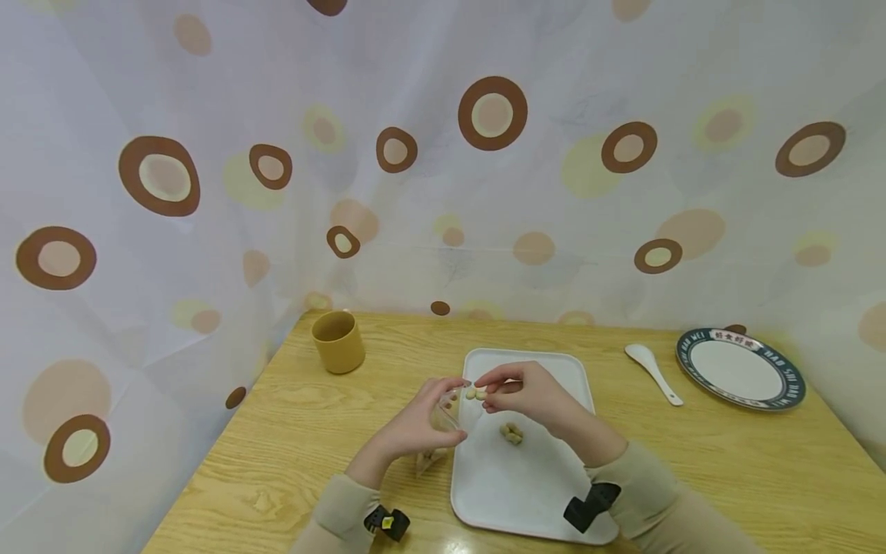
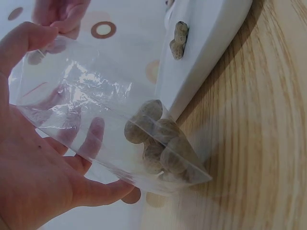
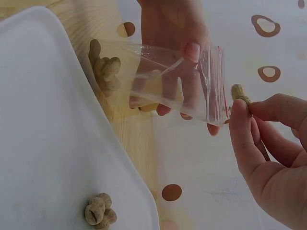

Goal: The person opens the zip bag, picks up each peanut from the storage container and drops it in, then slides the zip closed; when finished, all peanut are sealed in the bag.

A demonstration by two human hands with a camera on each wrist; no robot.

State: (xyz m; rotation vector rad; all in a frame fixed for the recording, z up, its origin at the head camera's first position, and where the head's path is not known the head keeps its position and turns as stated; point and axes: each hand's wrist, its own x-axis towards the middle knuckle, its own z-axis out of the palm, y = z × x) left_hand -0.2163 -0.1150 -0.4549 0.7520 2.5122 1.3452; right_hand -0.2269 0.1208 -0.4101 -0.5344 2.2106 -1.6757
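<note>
My left hand (image 1: 424, 422) holds a clear zip-top plastic bag (image 3: 165, 67) near its mouth, thumb and fingers on opposite sides. Several unshelled peanuts (image 2: 158, 139) lie in the bag's bottom, which hangs low beside the tray. Between thumb and fingers, my right hand (image 1: 529, 394) pinches a peanut (image 3: 238, 91) just outside the bag's mouth. A small cluster of peanuts (image 1: 511, 433) rests on the white tray (image 1: 512, 492), below the right hand.
At the back left of the wooden table (image 1: 277, 462) stands a mustard-yellow cup (image 1: 341, 346). A white spoon (image 1: 654, 373) lies right of the tray, beside a white plate with a dark patterned rim (image 1: 737, 371). A spotted curtain (image 1: 415, 77) hangs behind the table.
</note>
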